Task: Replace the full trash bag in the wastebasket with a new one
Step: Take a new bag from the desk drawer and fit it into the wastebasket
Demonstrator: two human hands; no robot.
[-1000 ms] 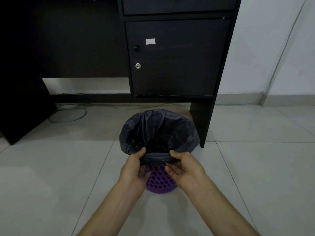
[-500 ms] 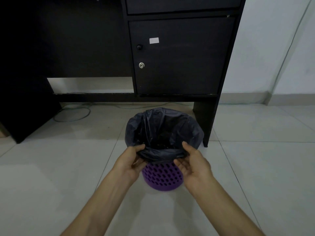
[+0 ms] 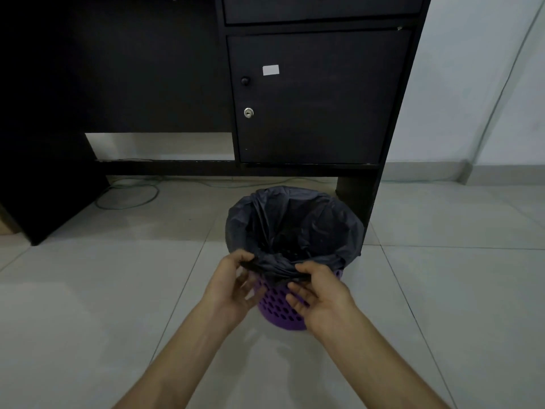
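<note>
A: On the floor tiles beside the desk [image 3: 318, 95]: where is the basket [image 3: 283, 308]?

B: Upright, near the desk leg, black bag [image 3: 295, 228] lining it. Your left hand [image 3: 233, 287] and right hand [image 3: 321, 293] each pinch the near edge of the bag, thumbs on top.

A: Why there?

B: Probably to peel the folded edge off the rim; bag not lifted out yet.

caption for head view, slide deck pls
Both hands, left hand and right hand, pinch trash bag edge at purple wastebasket rim.
</note>
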